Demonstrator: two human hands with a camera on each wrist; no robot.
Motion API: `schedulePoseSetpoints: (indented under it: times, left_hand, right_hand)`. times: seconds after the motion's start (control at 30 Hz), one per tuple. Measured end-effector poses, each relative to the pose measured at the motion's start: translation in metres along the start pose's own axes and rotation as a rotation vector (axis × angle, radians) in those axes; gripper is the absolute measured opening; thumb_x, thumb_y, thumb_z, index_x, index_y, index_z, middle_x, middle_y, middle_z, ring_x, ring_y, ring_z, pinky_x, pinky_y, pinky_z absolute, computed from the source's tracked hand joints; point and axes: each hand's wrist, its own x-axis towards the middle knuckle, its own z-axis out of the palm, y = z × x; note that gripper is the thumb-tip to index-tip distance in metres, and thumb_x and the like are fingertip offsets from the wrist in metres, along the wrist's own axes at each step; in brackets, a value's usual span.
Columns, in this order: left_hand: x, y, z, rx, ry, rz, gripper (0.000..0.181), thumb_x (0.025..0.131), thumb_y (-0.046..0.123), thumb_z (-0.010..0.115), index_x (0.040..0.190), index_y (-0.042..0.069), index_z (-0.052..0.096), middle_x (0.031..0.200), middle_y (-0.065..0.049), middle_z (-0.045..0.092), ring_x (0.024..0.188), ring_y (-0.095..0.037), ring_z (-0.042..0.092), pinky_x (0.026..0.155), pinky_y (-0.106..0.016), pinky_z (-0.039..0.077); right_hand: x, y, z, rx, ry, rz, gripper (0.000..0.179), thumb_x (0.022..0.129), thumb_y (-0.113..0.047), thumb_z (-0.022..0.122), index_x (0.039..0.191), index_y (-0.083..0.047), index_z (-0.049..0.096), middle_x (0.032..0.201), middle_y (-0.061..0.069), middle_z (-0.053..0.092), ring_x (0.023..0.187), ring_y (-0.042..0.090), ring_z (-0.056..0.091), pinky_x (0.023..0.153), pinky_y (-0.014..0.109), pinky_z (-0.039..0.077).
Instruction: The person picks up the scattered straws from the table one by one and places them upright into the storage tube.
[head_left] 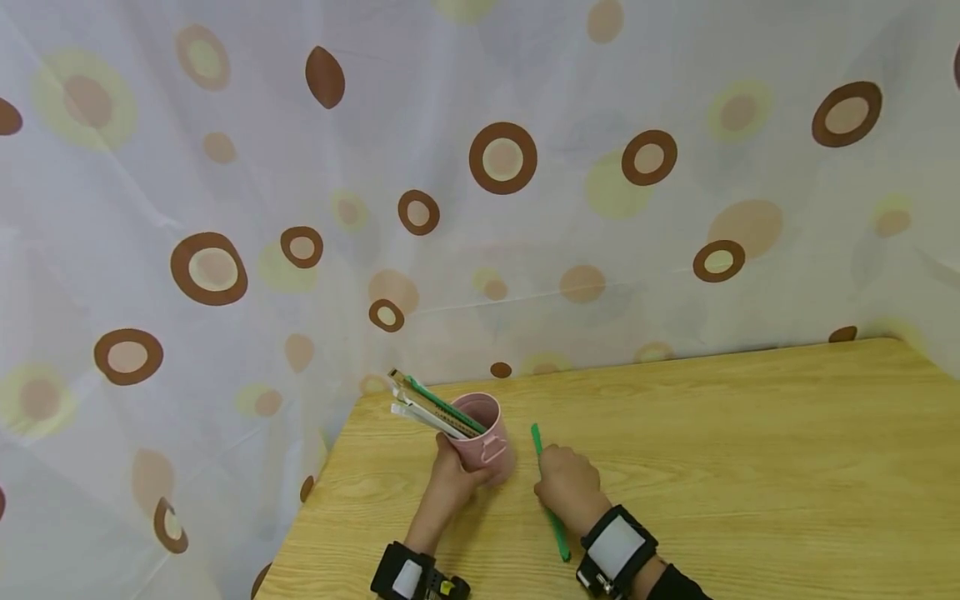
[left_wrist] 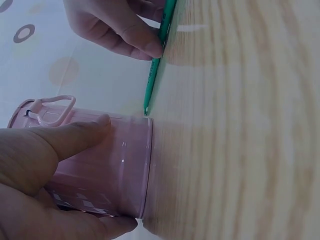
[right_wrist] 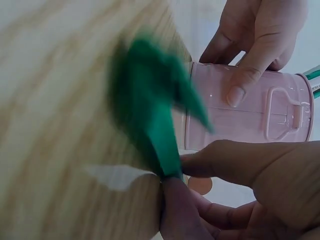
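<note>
A small pink pail-shaped cup (head_left: 506, 461) stands on the table, with a little handle on its side. My left hand (head_left: 452, 482) grips its wall, thumb on the near side in the left wrist view. Several pens (head_left: 431, 406), green, brownish and white, lean out of the cup toward the left. To the right of the cup, my right hand (head_left: 572, 485) pinches a green pen (head_left: 557, 536) between thumb and fingers, low over the tabletop. Its pointed end shows near the cup's base in the left wrist view; its clip end is blurred in the right wrist view.
The wood-grain table (head_left: 750, 467) extends to the right, its left edge close to the cup. A white curtain (head_left: 555, 225) with brown and yellow circles hangs behind and to the left.
</note>
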Motion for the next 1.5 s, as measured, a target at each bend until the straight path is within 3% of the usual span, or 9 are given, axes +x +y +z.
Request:
schedulePoseSetpoints:
  times: [0.33, 0.7, 1.0, 1.23, 1.5]
  left_hand:
    - [0.001, 0.0, 0.001, -0.031, 0.001, -0.005, 0.098, 0.068, 0.01, 0.08, 0.14, 0.0, 0.014, 0.137, -0.021, 0.037, 0.127, -0.029, 0.037, 0.104, -0.045, 0.031]
    - [-0.003, 0.0, 0.001, -0.032, 0.002, 0.009, 0.096, 0.067, 0.008, 0.079, 0.139, -0.001, 0.016, 0.137, -0.021, 0.038, 0.127, -0.029, 0.037, 0.105, -0.046, 0.029]
    - [-0.006, 0.001, 0.0, 0.006, 0.022, 0.113, 0.091, 0.071, 0.018, 0.078, 0.136, -0.003, 0.018, 0.13, -0.025, 0.041, 0.122, -0.031, 0.041, 0.1, -0.046, 0.035]
    - [0.0, 0.001, 0.001, -0.037, 0.003, 0.018, 0.097, 0.068, 0.011, 0.079, 0.14, 0.0, 0.015, 0.137, -0.021, 0.037, 0.128, -0.029, 0.036, 0.105, -0.046, 0.029]
    - [0.0, 0.002, 0.001, -0.042, 0.002, 0.011, 0.097, 0.067, 0.008, 0.079, 0.138, -0.002, 0.015, 0.137, -0.021, 0.038, 0.126, -0.027, 0.037, 0.103, -0.043, 0.031]
  right_hand:
    - [0.0, 0.001, -0.004, 0.021, 0.003, 0.01, 0.024, 0.069, -0.015, 0.07, 0.06, -0.012, 0.048, 0.062, 0.002, 0.05, 0.053, 0.022, 0.048, 0.045, 0.037, 0.041]
    - [0.001, -0.002, -0.009, 0.077, -0.017, 0.038, 0.028, 0.068, -0.019, 0.072, 0.067, -0.009, 0.046, 0.062, 0.002, 0.045, 0.054, 0.02, 0.046, 0.044, 0.034, 0.038]
    - [0.005, -0.005, -0.022, 0.126, 0.022, 0.031, 0.027, 0.072, -0.018, 0.068, 0.081, -0.005, 0.046, 0.064, 0.005, 0.046, 0.053, 0.02, 0.045, 0.044, 0.032, 0.036]
    - [0.006, -0.007, -0.033, 0.182, 0.14, -0.031, 0.019, 0.069, -0.012, 0.06, 0.076, -0.009, 0.042, 0.059, -0.001, 0.036, 0.049, 0.016, 0.037, 0.042, 0.029, 0.028]
    - [0.004, -0.011, -0.051, 0.248, 0.209, -0.066, 0.02, 0.07, -0.011, 0.059, 0.086, -0.007, 0.049, 0.063, 0.0, 0.046, 0.051, 0.014, 0.042, 0.044, 0.028, 0.034]
